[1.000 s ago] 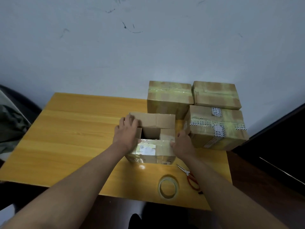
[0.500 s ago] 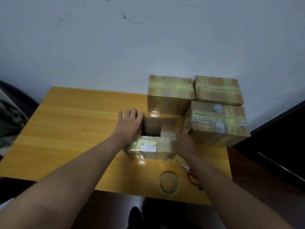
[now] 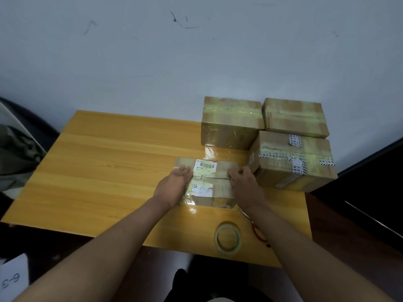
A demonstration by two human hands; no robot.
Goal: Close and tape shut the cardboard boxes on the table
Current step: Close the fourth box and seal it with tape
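Note:
A small cardboard box (image 3: 207, 182) with white labels lies on the wooden table (image 3: 109, 171), its two top flaps folded down and meeting along a middle seam. My left hand (image 3: 174, 186) lies flat on the box's left end, fingers straight across the seam. On the right end my right hand (image 3: 244, 184) presses down, its fingers bent over the flaps. A roll of clear tape (image 3: 227, 238) lies near the table's front edge. Red-handled scissors (image 3: 258, 233) are partly hidden by my right forearm.
Three taped cardboard boxes stand at the back right: one (image 3: 231, 123) by the wall, one (image 3: 294, 117) to its right, a larger one (image 3: 292, 162) in front. A white wall runs behind the table. Dark cloth (image 3: 15, 153) lies off the left edge.
The far flap has come down from upright, so the box top is now closed. Both hands have moved onto the flaps and press them flat.

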